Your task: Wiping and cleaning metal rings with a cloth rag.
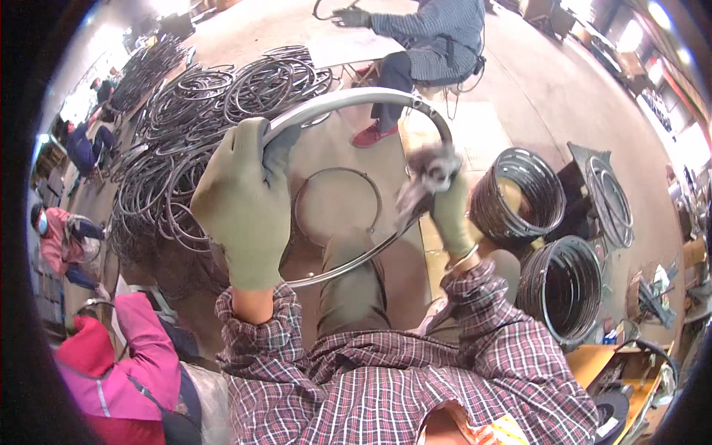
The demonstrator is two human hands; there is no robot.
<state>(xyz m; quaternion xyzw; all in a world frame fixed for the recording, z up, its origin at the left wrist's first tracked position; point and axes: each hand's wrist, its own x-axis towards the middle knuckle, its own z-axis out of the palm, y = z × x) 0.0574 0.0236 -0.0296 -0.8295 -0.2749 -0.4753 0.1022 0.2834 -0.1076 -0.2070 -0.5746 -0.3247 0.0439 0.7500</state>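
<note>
Holding hoop [337, 98]: left grip [248, 200]. Right grip [449, 204]: blurred, can't tell. 2 hoop stacks [535, 289] rightward.

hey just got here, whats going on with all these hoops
Someone in a checked shirt and gloves is handling a metal hoop over their lap. The left hand holds its left side; the right hand is at the opposite side with a metal piece, too blurred to tell its exact grip. A loose ring lies on the floor ahead, with a big heap of hoops to the left. Across from them, a seated co-worker handles another hoop.
</note>
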